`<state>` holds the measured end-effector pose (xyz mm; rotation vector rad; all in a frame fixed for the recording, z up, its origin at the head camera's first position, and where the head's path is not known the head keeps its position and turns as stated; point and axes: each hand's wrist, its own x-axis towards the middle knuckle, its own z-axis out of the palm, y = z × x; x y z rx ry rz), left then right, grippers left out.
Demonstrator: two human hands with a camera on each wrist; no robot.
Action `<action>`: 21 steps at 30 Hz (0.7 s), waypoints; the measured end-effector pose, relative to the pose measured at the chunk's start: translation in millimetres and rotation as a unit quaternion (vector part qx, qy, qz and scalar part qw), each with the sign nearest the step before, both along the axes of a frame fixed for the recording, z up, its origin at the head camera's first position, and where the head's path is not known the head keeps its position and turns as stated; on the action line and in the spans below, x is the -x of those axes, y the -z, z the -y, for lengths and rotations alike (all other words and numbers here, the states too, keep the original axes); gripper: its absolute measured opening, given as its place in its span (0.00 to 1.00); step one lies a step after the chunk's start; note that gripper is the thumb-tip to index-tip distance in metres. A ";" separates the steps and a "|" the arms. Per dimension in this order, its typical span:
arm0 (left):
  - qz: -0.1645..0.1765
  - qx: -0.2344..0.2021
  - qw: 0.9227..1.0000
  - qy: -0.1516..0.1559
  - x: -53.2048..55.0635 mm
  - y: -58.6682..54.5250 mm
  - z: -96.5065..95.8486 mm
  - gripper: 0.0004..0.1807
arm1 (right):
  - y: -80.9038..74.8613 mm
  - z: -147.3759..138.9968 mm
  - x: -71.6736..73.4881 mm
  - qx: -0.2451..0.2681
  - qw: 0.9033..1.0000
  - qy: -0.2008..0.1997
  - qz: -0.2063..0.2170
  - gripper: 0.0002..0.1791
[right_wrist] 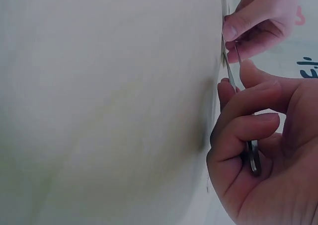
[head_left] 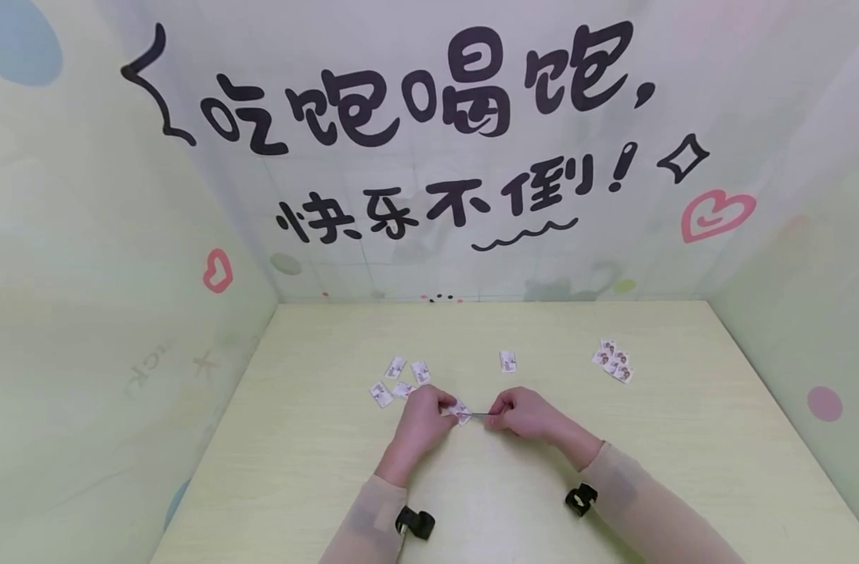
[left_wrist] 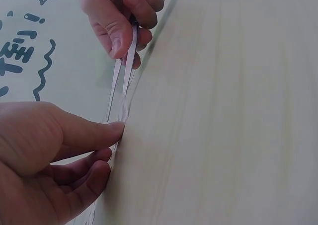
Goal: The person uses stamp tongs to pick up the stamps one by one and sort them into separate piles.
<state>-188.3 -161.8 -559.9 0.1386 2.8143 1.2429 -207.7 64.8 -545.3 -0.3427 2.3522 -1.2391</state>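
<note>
Head: my left hand [head_left: 424, 419] pinches a card [head_left: 460, 410]; right of it, my right hand [head_left: 524, 413] grips tweezers [head_left: 481, 415]. Left wrist: prongs [left_wrist: 129, 66] part near the card, probably to grip it; I'd squeeze gently next. Right wrist: fingers [right_wrist: 251, 128] wrap the tweezers.

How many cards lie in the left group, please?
4: back-left card, back-right card, front-left card, front-right card beside the left hand, which may hide more.

My left sleeve [head_left: 362, 529] and right sleeve [head_left: 665, 505] are pale beige, each with a faint greyish patch near the cuff; a small black wrist camera [head_left: 420, 524] juts from each inner side.
</note>
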 end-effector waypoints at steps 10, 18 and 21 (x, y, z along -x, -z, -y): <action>-0.002 0.002 1.000 0.011 0.6 -0.2 1.9 0.12 | -0.9 -2.0 25.6 -0.028 0.998 -0.047 0.021 0.05; -0.016 -0.003 1.000 0.013 -2.0 -0.2 1.3 0.11 | -2.1 0.3 23.1 -0.011 0.998 -0.044 0.044 0.06; -0.013 -0.003 1.000 0.010 -2.7 -2.5 0.9 0.10 | -2.2 1.1 19.9 0.001 0.998 -0.043 0.049 0.06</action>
